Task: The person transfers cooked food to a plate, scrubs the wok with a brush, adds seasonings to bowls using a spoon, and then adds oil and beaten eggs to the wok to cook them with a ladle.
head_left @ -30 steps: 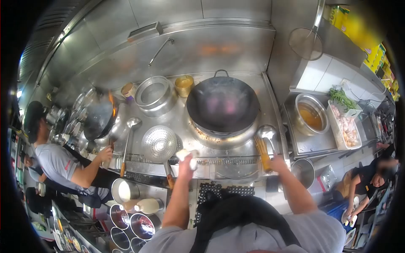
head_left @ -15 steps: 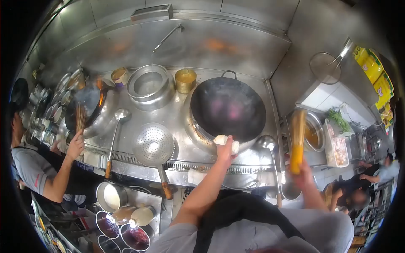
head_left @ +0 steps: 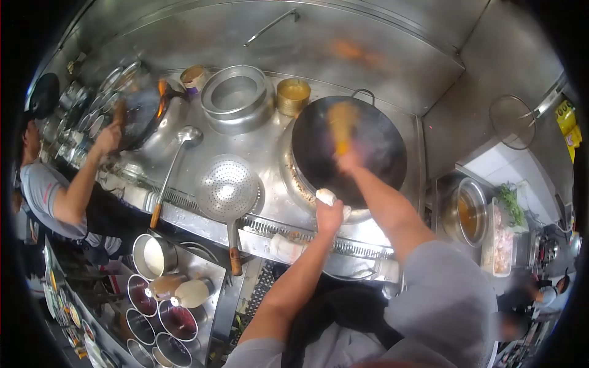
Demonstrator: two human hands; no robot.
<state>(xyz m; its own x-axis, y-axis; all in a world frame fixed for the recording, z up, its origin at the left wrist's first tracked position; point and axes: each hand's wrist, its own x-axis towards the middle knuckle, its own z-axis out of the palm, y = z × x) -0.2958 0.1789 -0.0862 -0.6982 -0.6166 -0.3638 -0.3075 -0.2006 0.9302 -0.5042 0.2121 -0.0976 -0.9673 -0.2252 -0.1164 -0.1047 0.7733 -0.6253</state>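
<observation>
A large dark wok (head_left: 380,153) sits on the round burner, with faint haze over it. My left hand (head_left: 330,214) is closed round a white folded cloth (head_left: 326,196) at the wok's near rim. Over the inside of the wok, my right hand (head_left: 348,161) grips the yellow handle of a bamboo brush (head_left: 342,122), whose bristles are blurred and point away from me. Left of the wok, a perforated strainer (head_left: 227,187) lies on the steel stove top, its wooden handle towards me.
A ladle (head_left: 189,135), a metal pot (head_left: 236,101) and a tin of yellow liquid (head_left: 293,95) stand left of the wok. Another person (head_left: 58,190) works at a flaming wok at far left. A steel pot (head_left: 469,211) and a tray of meat (head_left: 502,245) are at right.
My right hand has swung the brush from the right side to over the wok. My left hand went from near the strainer to the wok's near rim with the cloth. The view has shifted.
</observation>
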